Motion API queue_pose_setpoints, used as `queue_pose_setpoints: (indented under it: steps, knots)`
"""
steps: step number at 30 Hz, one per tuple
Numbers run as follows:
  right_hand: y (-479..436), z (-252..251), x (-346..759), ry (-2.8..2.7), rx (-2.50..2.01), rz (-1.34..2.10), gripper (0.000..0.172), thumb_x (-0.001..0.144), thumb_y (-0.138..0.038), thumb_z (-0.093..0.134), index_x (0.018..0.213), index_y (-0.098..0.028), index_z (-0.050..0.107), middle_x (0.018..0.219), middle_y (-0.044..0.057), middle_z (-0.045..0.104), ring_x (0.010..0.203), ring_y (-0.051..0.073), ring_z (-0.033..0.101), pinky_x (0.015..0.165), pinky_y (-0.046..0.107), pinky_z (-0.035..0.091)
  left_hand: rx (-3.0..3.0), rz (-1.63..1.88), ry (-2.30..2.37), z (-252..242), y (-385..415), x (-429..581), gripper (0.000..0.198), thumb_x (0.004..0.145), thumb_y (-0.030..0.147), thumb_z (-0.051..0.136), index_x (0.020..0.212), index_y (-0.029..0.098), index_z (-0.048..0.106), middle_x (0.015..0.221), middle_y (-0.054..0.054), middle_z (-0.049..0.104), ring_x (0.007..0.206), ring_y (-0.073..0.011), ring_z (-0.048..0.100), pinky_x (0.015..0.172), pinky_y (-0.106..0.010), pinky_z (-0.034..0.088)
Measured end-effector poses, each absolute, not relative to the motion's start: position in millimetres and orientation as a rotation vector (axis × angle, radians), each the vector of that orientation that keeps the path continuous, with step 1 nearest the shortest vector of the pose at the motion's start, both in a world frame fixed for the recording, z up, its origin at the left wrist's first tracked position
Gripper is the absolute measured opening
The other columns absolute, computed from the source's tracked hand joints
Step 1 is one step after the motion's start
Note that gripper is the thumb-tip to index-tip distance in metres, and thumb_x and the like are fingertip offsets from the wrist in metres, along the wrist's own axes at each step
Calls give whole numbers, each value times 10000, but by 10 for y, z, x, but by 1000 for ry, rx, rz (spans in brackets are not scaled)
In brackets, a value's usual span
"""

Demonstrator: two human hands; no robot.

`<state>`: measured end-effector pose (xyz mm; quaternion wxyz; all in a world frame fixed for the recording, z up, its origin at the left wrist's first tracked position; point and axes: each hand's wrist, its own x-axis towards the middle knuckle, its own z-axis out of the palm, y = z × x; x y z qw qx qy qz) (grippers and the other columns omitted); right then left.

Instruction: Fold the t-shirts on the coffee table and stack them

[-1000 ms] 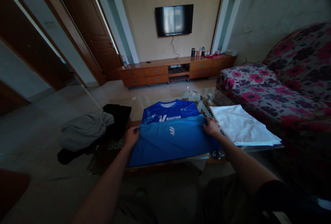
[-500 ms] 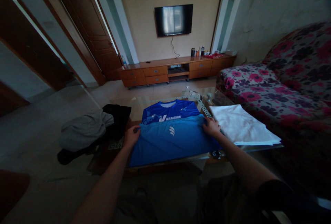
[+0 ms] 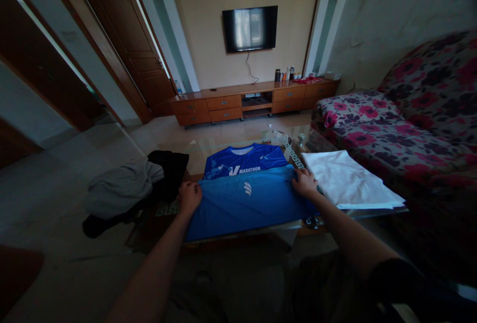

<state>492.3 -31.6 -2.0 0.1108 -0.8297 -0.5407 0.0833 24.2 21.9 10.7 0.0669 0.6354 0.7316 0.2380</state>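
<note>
A blue T-shirt [image 3: 246, 203] with "MARATHON" across its chest lies on the glass table. Its lower part is folded up, so the lighter blue side with a small white logo faces me, and the collar points away. At the left end of the fold, my left hand [image 3: 190, 196] is closed on the fabric edge with curled fingers. My right hand [image 3: 305, 182] pinches the fold's right end, its fingertips partly hidden. Just right of that hand is a folded white cloth [image 3: 350, 179].
Left of the shirt, a grey garment [image 3: 124, 184] lies on a black one [image 3: 175, 164] at the edge of the glass table [image 3: 194, 156]. A floral sofa [image 3: 410, 134] stands at right. Beyond are a low wooden cabinet [image 3: 225, 103] and a wall television [image 3: 250, 29].
My left hand has shifted very slightly left at the fold's corner, and its fingers have curled in more. My right hand and the shirt look the same.
</note>
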Motion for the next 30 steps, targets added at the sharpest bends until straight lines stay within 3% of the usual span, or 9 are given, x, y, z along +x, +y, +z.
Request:
queue_pose_setpoints:
  steps: [2,6,12,19,22,25,27,30]
  knots:
    - [-330,-13,4911,-1668,-2365,127,543,985,-388,407,1488,-185,443,1524,158,412,1367,342,390,1081,536,368,2121,692,2187,85,188,286,379,931,289,490,1245,174,668,1444,-168,528,1350,-324,479,1126,-480,376]
    - [-317,-60,4905,-1889,-2214,34,590,1032,-418,297,1544,-129,344,1641,142,261,1497,273,229,1187,466,251,2386,466,1962,-43,167,348,537,987,382,396,1470,159,467,1578,-154,403,1457,-279,369,1206,-428,266]
    - [-309,-251,4906,-2038,-2235,178,696,1033,-514,219,1606,-119,227,1678,105,149,1547,238,102,1240,430,125,2370,259,1946,-279,193,311,703,1009,506,265,1553,63,318,1646,-182,239,1526,-300,223,1228,-461,212]
    - [-284,-336,4886,-2022,-2295,184,745,1025,-559,202,1615,-104,186,1684,98,102,1550,249,79,1243,436,89,2389,119,2003,-262,159,345,769,1000,576,188,1585,80,244,1670,-152,154,1543,-289,164,1239,-466,170]
    - [-276,-297,4870,-2015,-2273,173,733,1024,-551,242,1598,-95,235,1678,129,144,1542,272,115,1233,449,116,2386,91,2020,-185,115,371,799,986,609,209,1588,83,236,1671,-153,146,1544,-289,160,1240,-475,151]
    - [-250,-168,4844,-1924,-2259,129,684,1018,-538,293,1549,-110,332,1626,175,277,1472,319,286,1174,488,250,2332,136,2075,-85,111,401,805,971,647,236,1592,135,243,1665,-158,189,1535,-305,192,1229,-500,158]
    - [-192,-50,4831,-1840,-2256,65,617,1016,-504,321,1506,-136,388,1552,193,381,1377,338,405,1102,499,337,2278,209,2135,-9,165,427,757,984,621,232,1582,159,274,1653,-161,242,1527,-319,217,1216,-511,177]
    - [-10,111,4833,-1771,-2255,-7,529,1012,-444,359,1443,-149,446,1439,199,480,1281,341,473,1031,481,395,2279,310,2154,113,354,476,661,1008,530,244,1522,137,377,1583,-181,387,1478,-316,321,1192,-467,235]
